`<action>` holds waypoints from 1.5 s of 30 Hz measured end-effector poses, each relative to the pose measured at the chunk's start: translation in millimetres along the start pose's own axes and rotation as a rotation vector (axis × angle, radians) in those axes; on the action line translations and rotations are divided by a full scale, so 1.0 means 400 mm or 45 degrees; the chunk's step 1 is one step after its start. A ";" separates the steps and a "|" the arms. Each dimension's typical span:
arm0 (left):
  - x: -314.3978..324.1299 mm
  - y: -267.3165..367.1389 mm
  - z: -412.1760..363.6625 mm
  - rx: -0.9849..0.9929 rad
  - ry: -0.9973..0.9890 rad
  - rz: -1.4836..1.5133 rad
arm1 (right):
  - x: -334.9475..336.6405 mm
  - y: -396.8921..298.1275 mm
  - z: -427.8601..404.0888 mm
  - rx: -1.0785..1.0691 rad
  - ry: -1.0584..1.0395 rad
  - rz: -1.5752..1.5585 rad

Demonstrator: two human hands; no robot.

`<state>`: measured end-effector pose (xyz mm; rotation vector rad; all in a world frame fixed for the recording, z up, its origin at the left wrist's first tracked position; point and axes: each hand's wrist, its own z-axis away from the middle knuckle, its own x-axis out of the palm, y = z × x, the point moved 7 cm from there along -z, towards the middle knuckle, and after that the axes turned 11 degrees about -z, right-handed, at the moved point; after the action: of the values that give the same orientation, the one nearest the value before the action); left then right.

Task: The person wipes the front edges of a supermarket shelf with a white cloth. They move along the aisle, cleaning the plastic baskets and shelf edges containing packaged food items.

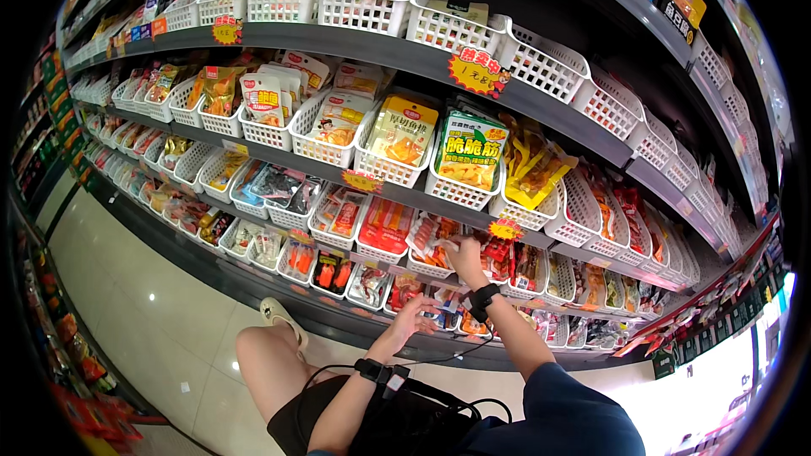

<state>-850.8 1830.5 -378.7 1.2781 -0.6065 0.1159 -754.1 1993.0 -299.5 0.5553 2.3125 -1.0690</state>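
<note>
My right hand [466,258] reaches into a white plastic basket on a lower shelf, its fingers at clear packets of red and orange snacks [433,239]; whether they grip one cannot be told. Lower down, my left hand [410,324] is held in the air with fingers apart and nothing in it, before the bottom row of baskets. Red snack packets [386,225] fill the basket to the left of my right hand. Above it stand a green and white snack packet [472,152] and a yellow snack bag [535,168], each in a white basket.
Grey store shelves [279,38] hold rows of white baskets with packaged snacks. Starburst price tags [476,71] hang on the shelf edges. A tiled floor [158,304] lies at the left, with another product rack [70,342] beyond it. Cables [469,351] run between my wrist straps.
</note>
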 end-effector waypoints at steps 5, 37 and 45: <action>-0.002 0.003 0.004 0.005 -0.020 0.009 | 0.031 -0.033 0.035 0.120 -0.161 0.121; 0.048 0.089 0.032 0.165 -0.284 1.008 | -0.196 -0.179 0.174 0.519 -0.307 -0.549; 0.032 -0.032 0.007 -0.166 -0.026 0.306 | -0.063 -0.351 0.259 -0.115 -0.386 -0.377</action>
<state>-835.9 1821.0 -383.3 1.0786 -0.7716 0.2581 -783.3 1823.4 -261.1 0.0091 2.1989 -1.0880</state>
